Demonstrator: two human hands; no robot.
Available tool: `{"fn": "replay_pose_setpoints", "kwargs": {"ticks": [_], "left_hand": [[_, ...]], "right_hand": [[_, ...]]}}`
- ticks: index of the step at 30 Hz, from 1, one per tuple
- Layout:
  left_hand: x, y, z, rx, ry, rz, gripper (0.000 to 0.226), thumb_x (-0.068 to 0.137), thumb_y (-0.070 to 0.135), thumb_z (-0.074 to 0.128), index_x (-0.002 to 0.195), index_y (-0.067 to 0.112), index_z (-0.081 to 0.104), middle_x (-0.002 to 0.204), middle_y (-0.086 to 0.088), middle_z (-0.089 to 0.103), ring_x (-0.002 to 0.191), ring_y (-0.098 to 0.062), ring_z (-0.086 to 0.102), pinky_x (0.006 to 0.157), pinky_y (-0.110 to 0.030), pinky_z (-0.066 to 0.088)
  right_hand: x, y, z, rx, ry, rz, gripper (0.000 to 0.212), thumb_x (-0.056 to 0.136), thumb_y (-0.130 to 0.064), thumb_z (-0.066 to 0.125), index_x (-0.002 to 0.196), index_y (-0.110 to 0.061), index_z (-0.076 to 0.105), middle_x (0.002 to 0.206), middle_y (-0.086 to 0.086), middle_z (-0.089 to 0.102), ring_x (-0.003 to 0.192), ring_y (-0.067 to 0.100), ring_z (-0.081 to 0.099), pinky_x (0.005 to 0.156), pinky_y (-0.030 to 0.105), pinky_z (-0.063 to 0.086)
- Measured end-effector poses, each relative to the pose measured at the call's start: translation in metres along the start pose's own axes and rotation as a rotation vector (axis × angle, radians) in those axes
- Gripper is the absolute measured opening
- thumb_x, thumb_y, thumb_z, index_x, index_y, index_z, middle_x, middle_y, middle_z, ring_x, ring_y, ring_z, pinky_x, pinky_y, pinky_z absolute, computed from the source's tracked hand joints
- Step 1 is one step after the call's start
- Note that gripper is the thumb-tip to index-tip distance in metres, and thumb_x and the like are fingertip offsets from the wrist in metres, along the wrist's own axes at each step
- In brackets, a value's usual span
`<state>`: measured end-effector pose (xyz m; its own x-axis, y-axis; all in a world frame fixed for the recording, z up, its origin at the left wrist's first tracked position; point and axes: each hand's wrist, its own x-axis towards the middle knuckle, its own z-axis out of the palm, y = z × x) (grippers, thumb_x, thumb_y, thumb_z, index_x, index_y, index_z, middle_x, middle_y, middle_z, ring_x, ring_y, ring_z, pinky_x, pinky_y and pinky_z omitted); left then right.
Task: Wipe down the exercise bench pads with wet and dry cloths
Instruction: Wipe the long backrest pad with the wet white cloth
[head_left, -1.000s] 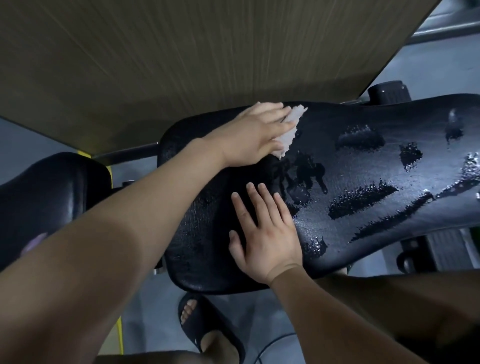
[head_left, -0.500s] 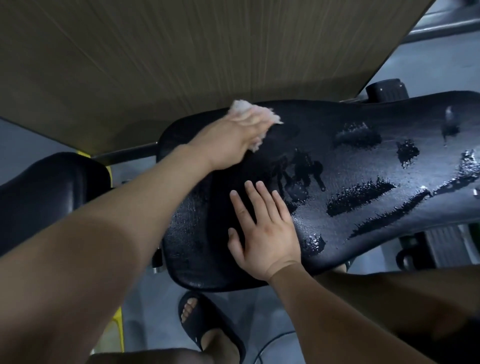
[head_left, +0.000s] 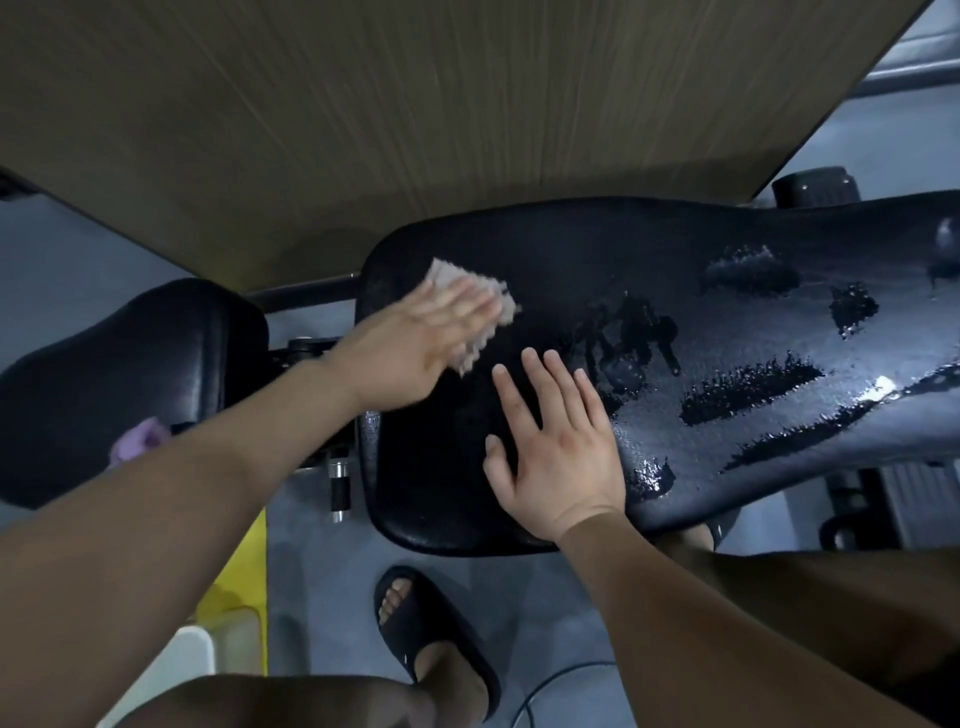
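Left hand (head_left: 421, 348), motion-blurred, is pressing a pale cloth (head_left: 504, 306) (mostly covered) under straight fingers onto the rounded end of the bench pad (head_left: 597, 260). Right hand (head_left: 556, 447) is resting flat beside it, fingers spread, holding nothing. Far end of the pad is running off-frame.

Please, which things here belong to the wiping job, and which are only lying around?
For the job: pale cloth, left hand, right hand, long bench pad, seat pad, purple cloth (probably).
Just around: floor cable, black knob, wood-grain panel.
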<state>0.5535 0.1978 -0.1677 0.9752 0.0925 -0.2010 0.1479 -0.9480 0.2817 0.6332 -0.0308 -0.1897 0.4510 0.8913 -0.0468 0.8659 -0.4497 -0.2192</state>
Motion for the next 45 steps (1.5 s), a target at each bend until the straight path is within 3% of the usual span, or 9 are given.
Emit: {"fn": "replay_pose_setpoints", "kwargs": {"ticks": [4, 12, 16, 23, 27, 32, 39, 43, 45], "left_hand": [[-0.002, 0.007, 0.001, -0.005, -0.036, 0.011, 0.066, 0.106, 0.016, 0.037, 0.163, 0.029, 0.005, 0.17, 0.011, 0.002, 0.156, -0.005, -0.01, 0.128, -0.036, -0.004], [0.096, 0.027, -0.009, -0.003, 0.009, -0.142, 0.061, 0.106, 0.018, 0.027, 0.163, 0.027, 0.007, 0.171, 0.007, 0.003, 0.157, -0.012, -0.005, 0.128, -0.042, 0.001], [0.051, 0.035, 0.01, 0.013, 0.047, -0.172, 0.063, 0.105, 0.02, 0.033, 0.163, 0.024, 0.009, 0.172, 0.005, 0.003, 0.157, -0.012, -0.005, 0.129, -0.042, 0.006], [0.032, 0.025, 0.007, -0.04, 0.084, -0.447, 0.058, 0.109, 0.035, 0.017, 0.164, 0.024, 0.0, 0.171, 0.01, -0.005, 0.156, -0.008, -0.011, 0.128, -0.036, -0.002], [0.088, 0.007, -0.007, -0.071, 0.09, -0.484, 0.058, 0.108, 0.032, 0.021, 0.163, 0.019, 0.009, 0.171, 0.002, 0.008, 0.158, -0.016, 0.0, 0.128, -0.04, 0.003], [0.157, -0.004, -0.037, -0.129, -0.037, -0.38, 0.04, 0.105, 0.038, 0.032, 0.136, 0.022, 0.052, 0.145, -0.003, 0.054, 0.133, -0.028, 0.05, 0.104, -0.037, 0.037], [0.163, -0.036, -0.058, -0.295, -0.224, -0.377, 0.049, 0.11, 0.047, 0.027, 0.142, 0.024, 0.056, 0.151, 0.001, 0.052, 0.139, -0.02, 0.045, 0.108, -0.031, 0.03], [0.105, -0.074, -0.059, -0.349, -0.21, -0.509, 0.038, 0.112, 0.038, 0.028, 0.096, 0.028, 0.061, 0.123, 0.001, 0.058, 0.114, -0.015, 0.049, 0.094, -0.025, 0.03], [0.073, -0.085, -0.055, -0.419, -0.148, -0.598, 0.035, 0.112, 0.038, 0.027, 0.095, 0.027, 0.055, 0.121, 0.002, 0.056, 0.111, -0.013, 0.047, 0.093, -0.026, 0.03]], "right_hand": [[0.001, 0.0, 0.001, 0.006, 0.03, -0.003, 0.069, 0.096, -0.047, 0.043, 0.158, -0.019, 0.035, 0.165, 0.013, 0.027, 0.156, 0.029, 0.017, 0.126, 0.048, 0.016], [0.001, 0.0, 0.002, 0.022, 0.067, -0.007, 0.069, 0.094, -0.045, 0.046, 0.158, -0.02, 0.037, 0.164, 0.013, 0.03, 0.155, 0.029, 0.02, 0.126, 0.047, 0.015], [0.001, -0.001, 0.003, 0.029, 0.081, -0.009, 0.067, 0.094, -0.044, 0.048, 0.156, -0.019, 0.04, 0.164, 0.013, 0.031, 0.155, 0.029, 0.021, 0.126, 0.047, 0.016], [0.0, -0.001, 0.001, 0.03, 0.096, -0.008, 0.067, 0.094, -0.043, 0.049, 0.156, -0.018, 0.039, 0.163, 0.014, 0.032, 0.154, 0.03, 0.022, 0.126, 0.048, 0.017], [0.002, 0.0, 0.002, 0.038, 0.093, -0.008, 0.069, 0.093, -0.044, 0.048, 0.157, -0.019, 0.039, 0.163, 0.013, 0.033, 0.154, 0.029, 0.022, 0.126, 0.048, 0.018], [0.002, 0.003, 0.003, 0.089, 0.101, -0.015, 0.072, 0.091, -0.043, 0.054, 0.156, -0.018, 0.039, 0.163, 0.014, 0.033, 0.155, 0.03, 0.02, 0.125, 0.05, 0.02], [0.003, 0.003, 0.004, 0.087, 0.091, -0.023, 0.072, 0.09, -0.044, 0.055, 0.156, -0.018, 0.041, 0.163, 0.014, 0.033, 0.155, 0.029, 0.021, 0.124, 0.05, 0.021], [0.003, 0.004, 0.004, 0.097, 0.088, -0.029, 0.071, 0.091, -0.043, 0.055, 0.156, -0.018, 0.04, 0.163, 0.013, 0.032, 0.155, 0.03, 0.021, 0.125, 0.05, 0.019], [0.002, 0.003, 0.003, 0.103, 0.086, -0.027, 0.069, 0.092, -0.043, 0.054, 0.156, -0.018, 0.041, 0.163, 0.014, 0.033, 0.155, 0.03, 0.022, 0.125, 0.05, 0.02]]}}
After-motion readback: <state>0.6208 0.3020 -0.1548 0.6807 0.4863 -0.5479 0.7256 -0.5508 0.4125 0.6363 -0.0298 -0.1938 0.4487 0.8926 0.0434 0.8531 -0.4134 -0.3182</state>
